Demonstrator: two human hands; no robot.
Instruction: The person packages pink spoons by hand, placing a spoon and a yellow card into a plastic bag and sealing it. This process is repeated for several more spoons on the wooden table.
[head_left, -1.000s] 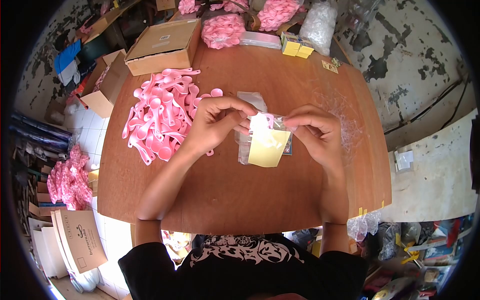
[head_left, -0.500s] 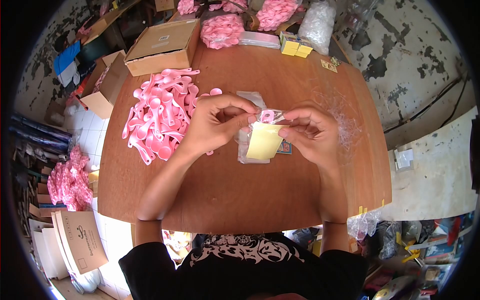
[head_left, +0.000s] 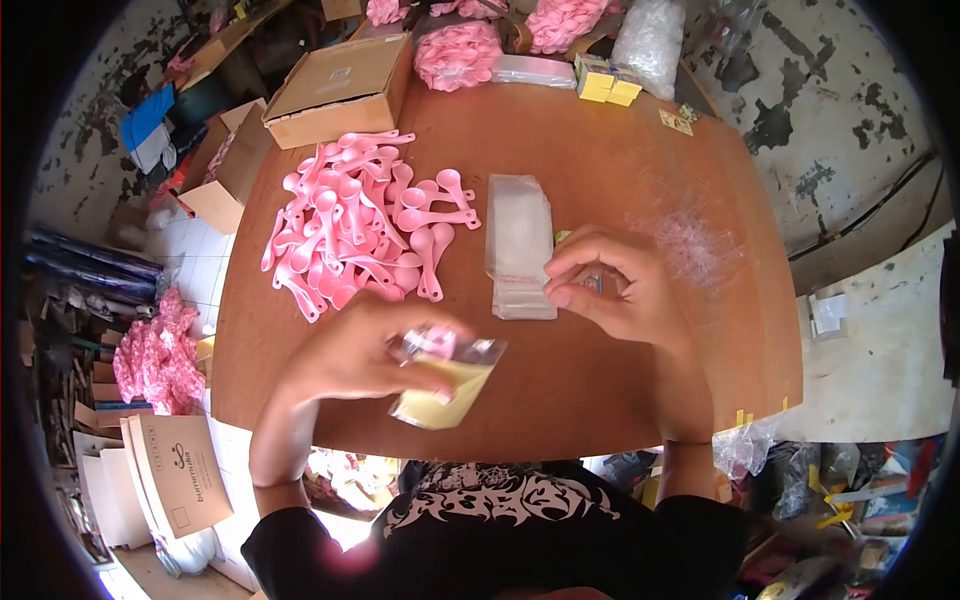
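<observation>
My left hand [head_left: 375,350] grips a clear packet [head_left: 445,390] near the table's front edge; a yellow card and something pink show inside it, slightly blurred. My right hand [head_left: 620,285] is beside the right edge of a stack of flat clear bags [head_left: 520,235], thumb and fingertips curled close together. Whether anything thin is between them is too small to tell. Partly hidden behind that hand lies a small coloured card. A heap of pink spoons [head_left: 345,225] lies left of the bags.
A closed cardboard box [head_left: 338,90] stands at the back left of the wooden table [head_left: 560,400]. Behind are bags of pink spoons [head_left: 457,55], yellow boxes [head_left: 607,82] and a bulky clear bag [head_left: 648,50]. Tangled clear strands [head_left: 695,240] lie at the right.
My left hand has carried the packet down and left, away from my right hand, which has let go of it. The bag stack and more spoons are now uncovered. The view has shifted slightly.
</observation>
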